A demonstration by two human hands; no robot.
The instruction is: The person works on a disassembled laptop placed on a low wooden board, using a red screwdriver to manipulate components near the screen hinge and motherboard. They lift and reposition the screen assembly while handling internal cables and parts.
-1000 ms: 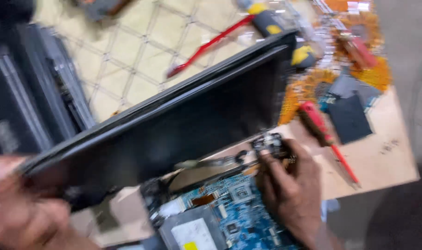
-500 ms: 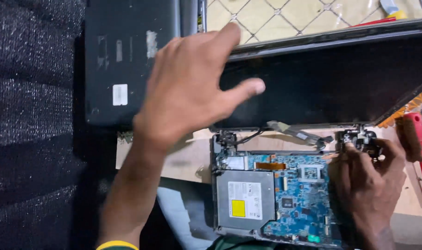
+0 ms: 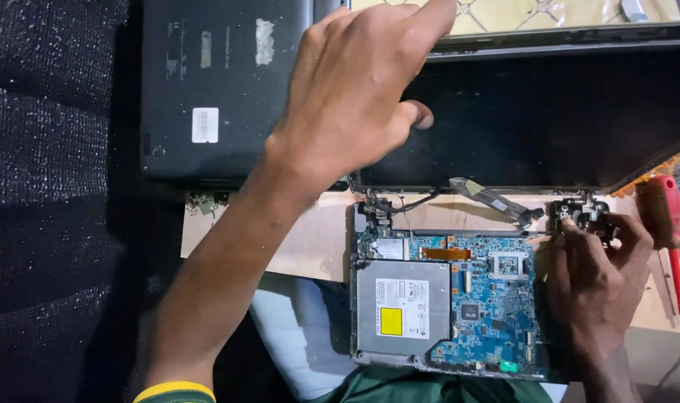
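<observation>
An opened laptop lies before me, its blue motherboard (image 3: 489,298) and silver optical drive (image 3: 403,306) bare. Its black screen panel (image 3: 549,112) stands behind, joined by a flat cable (image 3: 493,198). My left hand (image 3: 355,97) reaches over the panel's left part, thumb on the dark face and fingers at the top edge. My right hand (image 3: 597,276) pinches the metal right hinge (image 3: 582,213) with its fingertips. The left hinge (image 3: 377,209) with loose wires is untouched.
A second black laptop (image 3: 205,89) lies bottom up at the top left. A red-handled screwdriver (image 3: 665,216) lies at the right edge on the wooden board (image 3: 310,239). Dark glittery fabric (image 3: 48,186) covers the left. Green cloth (image 3: 444,388) shows below the motherboard.
The view swung left and steadied. My left hand left the lid's corner, rose with spread fingers and came down onto the screen panel's top. My right hand stayed at the right hinge.
</observation>
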